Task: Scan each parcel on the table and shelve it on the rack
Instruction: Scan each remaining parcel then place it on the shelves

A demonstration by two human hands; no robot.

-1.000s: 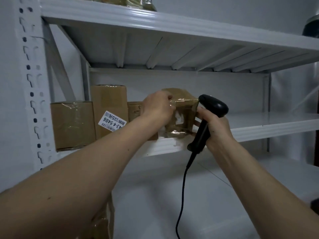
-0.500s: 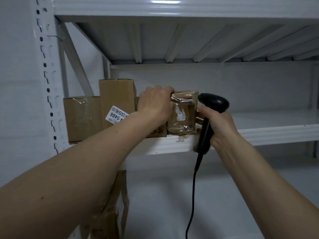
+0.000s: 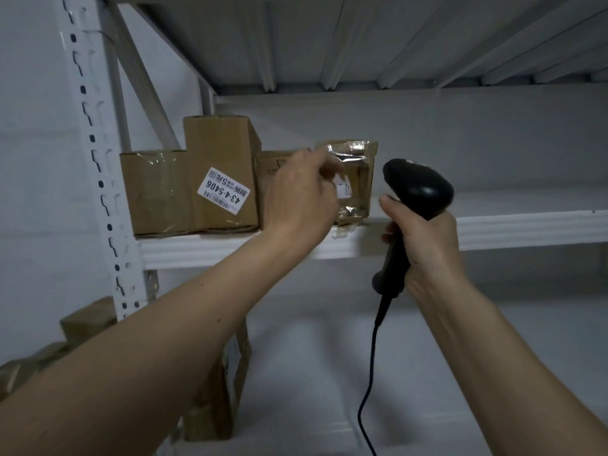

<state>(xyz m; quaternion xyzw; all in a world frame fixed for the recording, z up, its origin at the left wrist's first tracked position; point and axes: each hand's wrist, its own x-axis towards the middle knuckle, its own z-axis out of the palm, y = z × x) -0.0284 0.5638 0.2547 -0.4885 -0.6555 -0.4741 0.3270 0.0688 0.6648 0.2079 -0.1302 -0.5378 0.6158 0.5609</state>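
At frame centre, the taped cardboard parcel [image 3: 357, 179] stands on the white rack shelf [image 3: 526, 228], beside a low box [image 3: 273, 172] and the tall labelled box [image 3: 220, 174]. The left hand [image 3: 301, 199] hovers before it, fingers loosely curled, holding nothing. Right of centre, the right hand [image 3: 424, 245] grips the black barcode scanner [image 3: 416, 192], its cable hanging down.

Four parcels [image 3: 223, 179] crowd the shelf's [image 3: 526, 228] left end; rightward it lies open.

Pale grey wall [image 3: 36, 166] left of the frame; same grey (evenly lit, unmarked) continues as back wall [image 3: 477, 139] behind.
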